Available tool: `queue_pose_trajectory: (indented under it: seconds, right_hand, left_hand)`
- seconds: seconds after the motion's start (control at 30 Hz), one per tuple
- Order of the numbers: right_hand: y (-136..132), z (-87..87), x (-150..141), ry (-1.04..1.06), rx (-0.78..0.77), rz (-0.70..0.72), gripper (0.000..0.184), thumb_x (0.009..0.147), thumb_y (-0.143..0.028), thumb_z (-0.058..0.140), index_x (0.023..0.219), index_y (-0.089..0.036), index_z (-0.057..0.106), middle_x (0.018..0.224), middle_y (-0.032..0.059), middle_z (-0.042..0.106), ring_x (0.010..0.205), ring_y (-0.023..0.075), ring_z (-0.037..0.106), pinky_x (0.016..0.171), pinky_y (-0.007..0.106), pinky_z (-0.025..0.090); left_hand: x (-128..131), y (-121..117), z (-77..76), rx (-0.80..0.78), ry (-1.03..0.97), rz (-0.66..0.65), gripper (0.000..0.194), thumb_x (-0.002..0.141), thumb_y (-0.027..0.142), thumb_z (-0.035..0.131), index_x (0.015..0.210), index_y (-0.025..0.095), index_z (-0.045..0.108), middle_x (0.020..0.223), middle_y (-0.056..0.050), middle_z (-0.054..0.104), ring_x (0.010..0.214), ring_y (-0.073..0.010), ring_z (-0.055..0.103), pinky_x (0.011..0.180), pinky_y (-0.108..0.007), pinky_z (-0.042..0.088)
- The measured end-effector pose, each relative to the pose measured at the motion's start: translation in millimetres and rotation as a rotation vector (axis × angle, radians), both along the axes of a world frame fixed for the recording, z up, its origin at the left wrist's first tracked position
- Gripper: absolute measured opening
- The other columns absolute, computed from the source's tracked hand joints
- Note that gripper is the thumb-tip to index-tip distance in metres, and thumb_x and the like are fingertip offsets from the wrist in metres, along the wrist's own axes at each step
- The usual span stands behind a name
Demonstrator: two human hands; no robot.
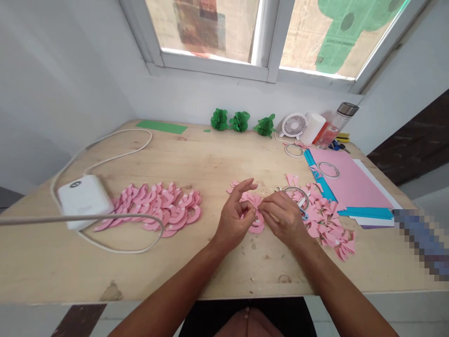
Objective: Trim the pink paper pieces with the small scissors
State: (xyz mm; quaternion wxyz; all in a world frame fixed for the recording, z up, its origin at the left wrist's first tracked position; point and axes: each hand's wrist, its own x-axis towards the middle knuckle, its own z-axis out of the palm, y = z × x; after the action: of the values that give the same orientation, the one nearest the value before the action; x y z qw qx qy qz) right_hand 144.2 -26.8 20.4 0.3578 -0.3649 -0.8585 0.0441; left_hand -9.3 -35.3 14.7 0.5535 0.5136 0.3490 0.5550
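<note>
My left hand (235, 217) is at the middle of the wooden table, thumb and index finger pinched together and the other fingers raised. Facing it, my right hand (282, 216) has its fingertips closed in a pinch. Their tips meet over a pink paper piece (257, 228), which the fingers partly cover. Exactly where each hand grips the paper is hard to make out. Beside my right hand lie pink paper scraps (324, 217), with a tape roll (302, 191) among them. To the left spreads a pile of curved pink paper cutouts (164, 208).
A white power bank (84, 199) with a looping cable rests at the left. Green paper shapes (240, 121) line the back, near a small fan (293, 125) and a bottle (336, 126). Pink sheets (354, 182) lie over blue ones at the right, under another tape roll (329, 170).
</note>
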Motion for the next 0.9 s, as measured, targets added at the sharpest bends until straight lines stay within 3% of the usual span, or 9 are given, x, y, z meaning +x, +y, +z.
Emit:
queue_pose_trajectory:
  seconds: [0.9]
  right_hand:
    - [-2.9, 5.0, 0.6, 0.066, -0.008, 0.037, 0.016, 0.085, -0.014, 0.048, 0.087, -0.020, 0.063, 0.082, 0.0061, 0.063, 0.077, 0.0177, 0.054, 0.067, 0.033, 0.043]
  left_hand:
    - [1.1, 1.9, 2.4, -0.001, -0.138, -0.005, 0.056, 0.071, 0.012, 0.060, 0.121, 0.029, 0.042, 0.122, -0.008, 0.045, 0.054, -0.0007, 0.045, 0.051, -0.018, 0.043]
